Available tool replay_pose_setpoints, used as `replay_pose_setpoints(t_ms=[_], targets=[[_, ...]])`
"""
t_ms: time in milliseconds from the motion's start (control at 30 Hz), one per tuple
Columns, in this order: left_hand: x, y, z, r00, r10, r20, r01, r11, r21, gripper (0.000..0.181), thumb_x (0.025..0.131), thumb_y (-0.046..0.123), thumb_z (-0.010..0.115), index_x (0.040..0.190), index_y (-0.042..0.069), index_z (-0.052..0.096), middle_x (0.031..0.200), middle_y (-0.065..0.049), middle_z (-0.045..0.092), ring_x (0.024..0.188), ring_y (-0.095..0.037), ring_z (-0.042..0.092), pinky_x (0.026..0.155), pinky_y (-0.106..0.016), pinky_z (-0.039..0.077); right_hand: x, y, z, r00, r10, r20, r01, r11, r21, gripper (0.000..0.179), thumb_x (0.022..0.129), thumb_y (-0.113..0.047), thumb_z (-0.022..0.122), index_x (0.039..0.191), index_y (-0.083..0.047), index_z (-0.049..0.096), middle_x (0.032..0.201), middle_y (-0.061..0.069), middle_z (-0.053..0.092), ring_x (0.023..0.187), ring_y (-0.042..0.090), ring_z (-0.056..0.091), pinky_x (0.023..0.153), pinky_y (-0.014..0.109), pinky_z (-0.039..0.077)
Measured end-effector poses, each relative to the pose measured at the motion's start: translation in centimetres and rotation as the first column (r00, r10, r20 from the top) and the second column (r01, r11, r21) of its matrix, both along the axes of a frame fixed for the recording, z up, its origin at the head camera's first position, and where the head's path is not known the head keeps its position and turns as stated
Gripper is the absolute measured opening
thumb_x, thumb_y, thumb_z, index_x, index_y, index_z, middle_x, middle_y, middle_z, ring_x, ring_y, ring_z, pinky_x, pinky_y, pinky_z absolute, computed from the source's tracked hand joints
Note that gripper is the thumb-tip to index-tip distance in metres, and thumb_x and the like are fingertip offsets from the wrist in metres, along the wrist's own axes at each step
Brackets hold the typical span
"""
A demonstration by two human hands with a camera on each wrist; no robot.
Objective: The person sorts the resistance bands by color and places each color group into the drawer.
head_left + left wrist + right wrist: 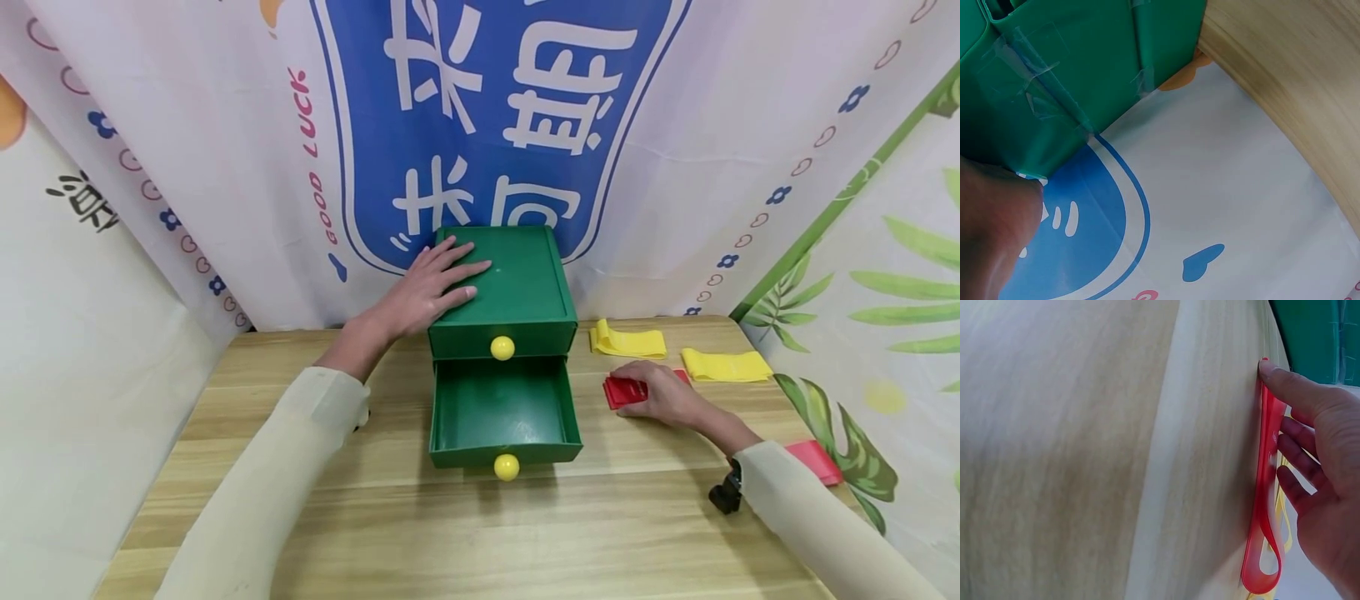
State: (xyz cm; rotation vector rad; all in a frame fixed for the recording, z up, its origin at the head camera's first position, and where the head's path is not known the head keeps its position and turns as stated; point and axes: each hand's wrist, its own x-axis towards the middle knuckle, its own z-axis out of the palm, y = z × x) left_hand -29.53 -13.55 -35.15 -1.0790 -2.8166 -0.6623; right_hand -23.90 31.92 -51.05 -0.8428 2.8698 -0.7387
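Observation:
A small green drawer cabinet (525, 271) stands against the back curtain, its lower drawer (502, 456) pulled out and bare inside. My left hand (431, 287) rests with spread fingers on the cabinet's top, at its left side. In the left wrist view only part of that hand (997, 225) shows, beside the taped green wall. To the right of the cabinet, my right hand (663, 396) pinches a folded red resistance band (618, 393) at its left end, thumb on the near side and fingers behind. The band's other end (1263, 581) forms an open loop on the table.
Two folded yellow bands (630, 342) lie behind my right hand, the second yellow band (727, 365) farther right. Another red band (816, 462) lies at the table's right edge, partly behind my sleeve. Printed curtains (660, 192) border the wooden table (480, 542).

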Motion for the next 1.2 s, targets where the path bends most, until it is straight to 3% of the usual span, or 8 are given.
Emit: replay_pose_setpoints(t_ms=[367, 733, 1033, 1200], targets=[[0.11, 0.05, 0.12, 1.000, 0.002, 0.008, -0.002, 1.000, -0.002, 0.054, 0.113, 0.043, 0.043, 0.164, 0.027, 0.043, 0.176, -0.007, 0.022, 0.165, -0.028, 0.000, 0.131, -0.056, -0.004, -0.32, -0.31, -0.01, 0.998, 0.056, -0.021, -0.057, 0.998, -0.008, 0.045, 0.085, -0.023, 0.092, 0.125, -0.008, 0.077, 0.126, 0.012, 0.073, 0.113, 0.031, 0.066, 0.097, 0.056, 0.056], [-0.12, -0.02, -0.12, 1.000, 0.003, 0.003, -0.003, 1.000, -0.003, 0.054, 0.113, 0.043, 0.043, 0.164, 0.028, 0.043, 0.176, -0.007, 0.022, 0.165, -0.028, -0.001, 0.131, -0.057, -0.003, -0.39, -0.81, 0.07, 0.997, 0.076, 0.003, -0.076, 0.997, -0.013, 0.047, 0.083, -0.022, 0.090, 0.127, -0.011, 0.077, 0.121, 0.005, 0.070, 0.105, 0.020, 0.061, 0.087, 0.038, 0.057], [-0.06, 0.05, -0.14, 1.000, 0.000, 0.001, 0.000, 1.000, 0.010, 0.054, 0.113, 0.042, 0.043, 0.164, 0.027, 0.044, 0.176, -0.007, 0.023, 0.165, -0.028, 0.000, 0.131, -0.056, -0.004, -0.15, -0.88, -0.28, 0.998, 0.062, -0.018, -0.062, 0.997, -0.041, 0.046, 0.081, -0.019, 0.090, 0.125, -0.014, 0.078, 0.118, 0.002, 0.067, 0.104, 0.019, 0.059, 0.085, 0.035, 0.057], [-0.12, 0.02, -0.14, 1.000, -0.004, -0.007, 0.004, 1.000, 0.012, 0.054, 0.112, 0.043, 0.043, 0.164, 0.026, 0.043, 0.176, -0.008, 0.023, 0.165, -0.028, -0.001, 0.131, -0.058, -0.004, -0.17, -0.85, -0.54, 0.995, 0.092, -0.048, -0.095, 0.993, -0.075, 0.045, 0.080, -0.016, 0.091, 0.123, -0.012, 0.078, 0.117, 0.003, 0.067, 0.104, 0.020, 0.060, 0.082, 0.032, 0.058]])
